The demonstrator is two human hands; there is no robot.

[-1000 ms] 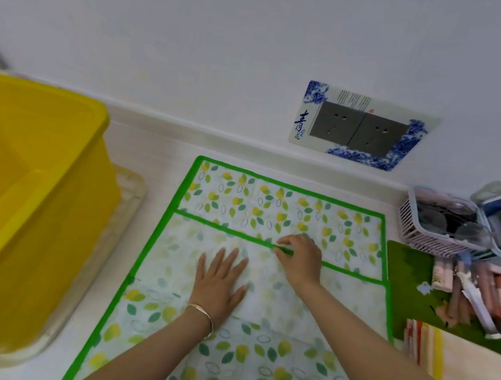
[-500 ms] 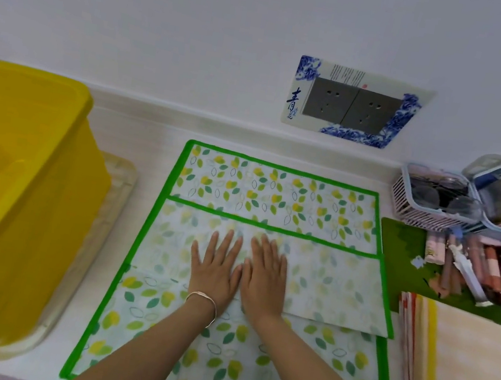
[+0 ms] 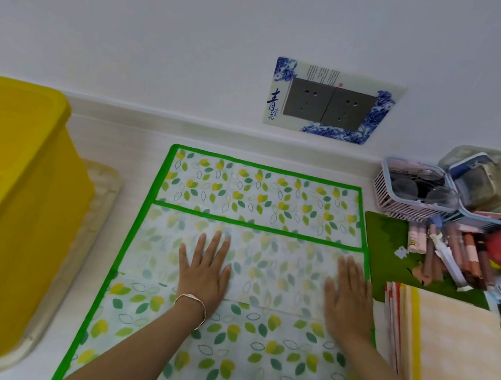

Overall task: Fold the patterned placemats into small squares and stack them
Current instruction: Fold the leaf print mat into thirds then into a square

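The placemat (image 3: 257,197) lies on the table (image 3: 139,140), its folded band (image 3: 279,269) running left to right. The left hand (image 3: 205,267) presses near mid-band and the right hand (image 3: 347,295) at its right end, all fingers flat, grasping nothing.

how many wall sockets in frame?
2, side by side on the wall beyond the placemat: left socket, right socket, sharing one blue-patterned frame. None look hidden.
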